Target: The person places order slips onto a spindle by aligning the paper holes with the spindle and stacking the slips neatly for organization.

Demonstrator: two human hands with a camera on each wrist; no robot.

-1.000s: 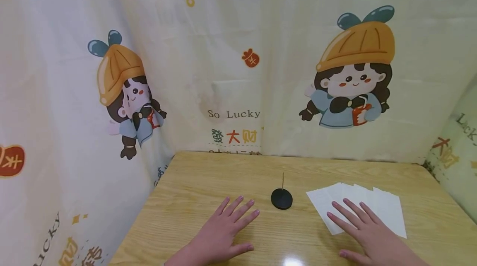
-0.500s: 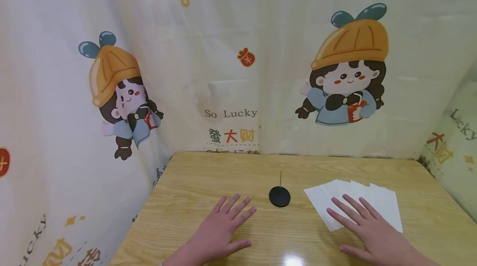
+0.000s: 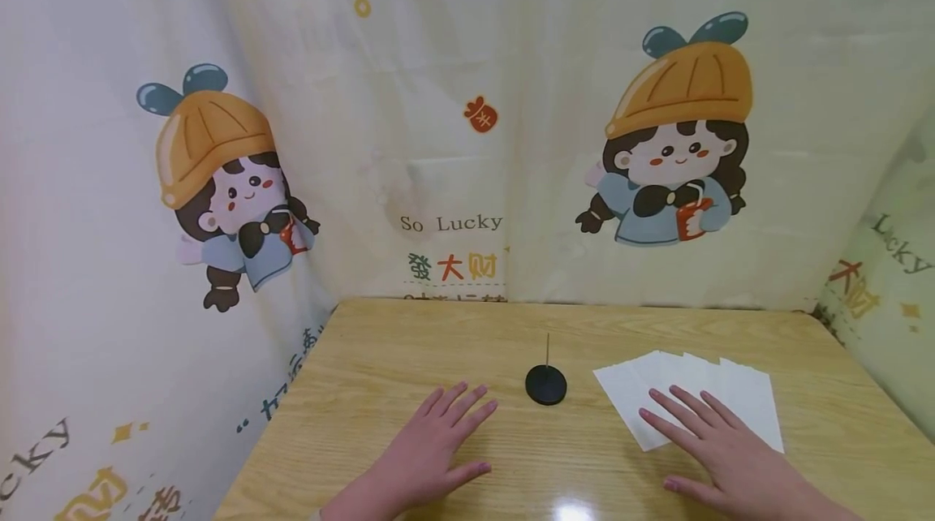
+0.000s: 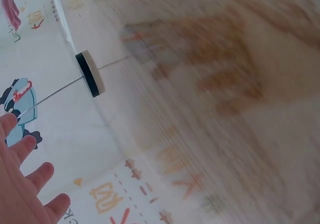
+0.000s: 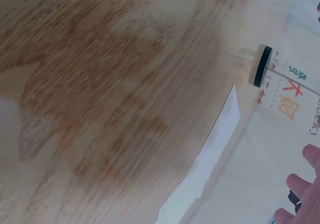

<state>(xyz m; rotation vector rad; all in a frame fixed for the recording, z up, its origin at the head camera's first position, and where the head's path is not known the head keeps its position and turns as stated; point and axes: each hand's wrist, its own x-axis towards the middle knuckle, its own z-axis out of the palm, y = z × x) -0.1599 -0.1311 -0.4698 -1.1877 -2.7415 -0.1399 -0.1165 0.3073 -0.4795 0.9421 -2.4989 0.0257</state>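
A round black base with a thin upright metal spike, a bill spike [image 3: 546, 385], stands on the wooden table between the two hands. Several white paper sheets [image 3: 617, 391] lie fanned out and overlapping to its right. My left hand [image 3: 427, 452] is spread, palm down, left of the spike and holds nothing. In front of the sheets, my right hand [image 3: 723, 452] is likewise spread, with its fingers covering part of them from the head camera. In the right wrist view the fingers [image 5: 300, 185] look raised off the paper [image 5: 212, 156]. The left fingers [image 4: 42, 176] show at that wrist view's lower left.
The wooden table [image 3: 409, 342] runs back to a cream curtain [image 3: 438, 156] printed with cartoon figures and lettering. More curtain hangs at the left and right sides. A bright light reflection lies on the tabletop near the front.
The head view has shifted slightly, so the spike, the sheets and the curtain prints sit a little further left. Both hands keep their spread pose.
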